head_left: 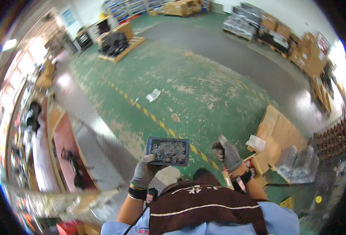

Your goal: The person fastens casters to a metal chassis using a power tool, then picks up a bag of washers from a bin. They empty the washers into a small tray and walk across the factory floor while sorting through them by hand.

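Observation:
My left hand, in a grey glove, grips a dark blue plastic bin by its near left corner, with the thumb over the rim. Inside lie many small metal rings that look like washers or nuts. The bin is held out in front of my body, above the floor. To its right and apart from it is my right hand, gloved too, with the fingers curled in. Whether anything sits inside those fingers is hidden.
A yellow-striped line crosses the green floor, near a white sheet. Beside my right arm stand opened cardboard boxes and wrapped grey parts. A reddish-brown bench runs along the left. Loaded pallets stand farther off.

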Demonstrator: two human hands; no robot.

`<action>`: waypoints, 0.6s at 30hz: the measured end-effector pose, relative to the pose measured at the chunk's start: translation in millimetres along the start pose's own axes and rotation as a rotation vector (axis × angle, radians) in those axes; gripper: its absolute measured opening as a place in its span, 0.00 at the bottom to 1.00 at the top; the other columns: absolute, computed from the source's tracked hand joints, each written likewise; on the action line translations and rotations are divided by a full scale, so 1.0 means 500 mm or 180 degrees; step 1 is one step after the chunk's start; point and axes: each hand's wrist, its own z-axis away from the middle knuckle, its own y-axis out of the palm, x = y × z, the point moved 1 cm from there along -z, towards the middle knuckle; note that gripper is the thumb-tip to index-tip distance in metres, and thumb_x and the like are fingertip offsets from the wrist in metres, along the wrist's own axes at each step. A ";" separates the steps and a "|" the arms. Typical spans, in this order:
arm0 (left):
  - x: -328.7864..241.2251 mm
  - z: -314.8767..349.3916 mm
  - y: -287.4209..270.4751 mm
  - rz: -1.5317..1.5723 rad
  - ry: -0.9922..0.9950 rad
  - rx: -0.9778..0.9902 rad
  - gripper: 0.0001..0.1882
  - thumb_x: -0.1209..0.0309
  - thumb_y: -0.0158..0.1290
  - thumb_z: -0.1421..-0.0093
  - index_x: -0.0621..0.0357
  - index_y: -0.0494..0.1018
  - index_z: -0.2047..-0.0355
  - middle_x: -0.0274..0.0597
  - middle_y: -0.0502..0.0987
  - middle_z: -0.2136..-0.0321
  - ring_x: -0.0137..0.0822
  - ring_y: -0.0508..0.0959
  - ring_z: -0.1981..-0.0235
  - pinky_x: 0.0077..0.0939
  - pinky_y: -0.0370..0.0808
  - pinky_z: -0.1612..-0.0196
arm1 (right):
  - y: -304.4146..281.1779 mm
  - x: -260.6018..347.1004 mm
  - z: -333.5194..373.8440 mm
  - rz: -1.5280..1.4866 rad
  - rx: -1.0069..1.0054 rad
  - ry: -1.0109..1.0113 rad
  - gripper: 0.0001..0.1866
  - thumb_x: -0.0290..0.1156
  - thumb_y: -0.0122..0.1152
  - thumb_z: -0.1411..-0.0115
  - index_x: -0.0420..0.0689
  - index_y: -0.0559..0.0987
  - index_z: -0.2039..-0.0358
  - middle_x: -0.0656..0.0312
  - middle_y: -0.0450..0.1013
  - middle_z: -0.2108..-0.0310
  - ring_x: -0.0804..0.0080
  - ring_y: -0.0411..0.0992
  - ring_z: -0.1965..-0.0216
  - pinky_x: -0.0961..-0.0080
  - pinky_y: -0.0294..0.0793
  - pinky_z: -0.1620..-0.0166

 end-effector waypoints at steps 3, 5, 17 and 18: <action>-0.090 -0.230 0.061 -0.0099 -0.0325 0.0328 0.31 0.63 0.53 0.50 0.61 0.61 0.47 0.47 0.70 0.53 0.44 0.72 0.53 0.42 0.68 0.48 | -0.022 0.106 -0.107 0.1623 -0.0354 -0.0578 0.29 0.54 0.48 0.41 0.37 0.76 0.60 0.74 0.60 0.81 0.85 0.54 0.83 0.86 0.53 0.81; -0.125 -0.384 0.078 -0.0003 -0.0378 0.0388 0.33 0.62 0.54 0.52 0.61 0.60 0.46 0.48 0.69 0.52 0.45 0.72 0.53 0.41 0.68 0.48 | 0.025 0.171 -0.202 0.1456 -0.0211 -0.0857 0.30 0.55 0.49 0.42 0.36 0.75 0.59 0.73 0.63 0.79 0.86 0.57 0.81 0.86 0.56 0.79; -0.508 -0.996 0.105 -0.0117 0.0865 0.0199 0.41 0.57 0.60 0.57 0.61 0.58 0.45 0.46 0.68 0.49 0.43 0.68 0.48 0.38 0.62 0.43 | 0.318 0.617 -0.984 0.1842 0.1669 -0.0385 0.31 0.42 0.68 0.53 0.35 0.71 0.53 0.58 0.72 0.58 0.74 0.69 0.59 0.77 0.69 0.54; -0.537 -1.054 0.093 -0.0083 0.0939 0.0173 0.41 0.57 0.60 0.57 0.61 0.58 0.45 0.46 0.68 0.49 0.43 0.68 0.48 0.38 0.62 0.43 | 0.335 0.646 -1.052 0.1855 0.1735 -0.0292 0.29 0.39 0.68 0.52 0.36 0.71 0.54 0.59 0.73 0.59 0.75 0.69 0.59 0.77 0.69 0.54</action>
